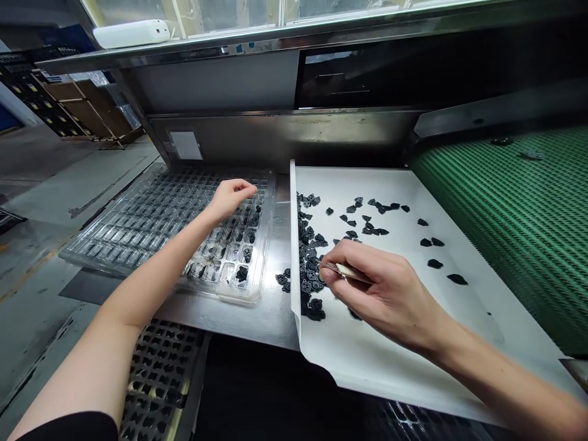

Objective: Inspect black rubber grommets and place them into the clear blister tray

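Note:
My left hand [234, 195] is over the right side of a clear plastic tray [151, 205], its fingertips pinched together. Whatever may be between them is too small or hidden to make out. Black pieces sit in the tray's pockets along its right side, such as a black part [241, 274] at the near corner. My right hand [374, 285] grips a slim tool with a pale handle [349, 271] and a metal-looking tip. It is just above a pile of small black parts [309, 260] at the left side of a white sheet [390, 361]. More parts lie scattered across the sheet.
A green conveyor belt [519, 202] runs along the right. Loose black parts [283, 279] lie on the metal table [248, 320] between tray and sheet. Another filled tray [158, 373] is below the table edge. A metal frame [220, 138] stands behind, with a white device [132, 34] on its ledge.

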A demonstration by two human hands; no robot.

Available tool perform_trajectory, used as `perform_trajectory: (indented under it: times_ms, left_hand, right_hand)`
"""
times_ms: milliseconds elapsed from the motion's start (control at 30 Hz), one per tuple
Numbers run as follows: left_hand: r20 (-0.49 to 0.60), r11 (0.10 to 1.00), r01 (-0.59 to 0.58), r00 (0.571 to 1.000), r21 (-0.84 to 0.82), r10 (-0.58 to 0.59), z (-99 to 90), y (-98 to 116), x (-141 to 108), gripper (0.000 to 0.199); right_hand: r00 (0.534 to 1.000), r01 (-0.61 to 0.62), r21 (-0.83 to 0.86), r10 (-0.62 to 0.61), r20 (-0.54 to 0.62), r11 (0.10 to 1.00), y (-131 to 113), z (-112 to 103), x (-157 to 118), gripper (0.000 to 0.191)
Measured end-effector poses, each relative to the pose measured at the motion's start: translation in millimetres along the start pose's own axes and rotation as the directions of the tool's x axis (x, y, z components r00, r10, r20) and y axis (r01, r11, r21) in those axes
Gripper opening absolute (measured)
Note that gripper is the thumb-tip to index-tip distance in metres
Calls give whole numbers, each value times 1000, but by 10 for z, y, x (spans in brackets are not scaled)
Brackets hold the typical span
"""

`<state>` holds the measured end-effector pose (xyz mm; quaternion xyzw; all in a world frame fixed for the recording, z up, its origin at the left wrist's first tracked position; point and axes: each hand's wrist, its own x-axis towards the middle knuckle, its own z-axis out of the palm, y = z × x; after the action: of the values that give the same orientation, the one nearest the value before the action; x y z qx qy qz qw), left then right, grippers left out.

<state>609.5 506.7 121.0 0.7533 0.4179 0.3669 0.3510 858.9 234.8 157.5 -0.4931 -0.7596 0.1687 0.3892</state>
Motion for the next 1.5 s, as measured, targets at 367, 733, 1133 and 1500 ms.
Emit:
perform_trajectory:
  times_ms: [367,733,1133,1500]
  left_hand:
    - [299,490,325,945,-809,-132,362,765,-770,72]
    - [436,349,417,899,-840,-24,650,1101,-1019,89]
    - [403,442,351,915,-826,28,844,1161,-1165,87]
    - [474,513,397,880,-761,23,647,944,-1189,27]
  right_hand:
    - [984,-136,22,138,-114,990,-92,-100,159,21]
    - [979,198,-287,-202,16,937,-144,120,519,21]
    - [951,277,-137,-292,-102,951,87,206,426,12]
    - [957,-225,429,281,-72,875,-123,40,455,39]
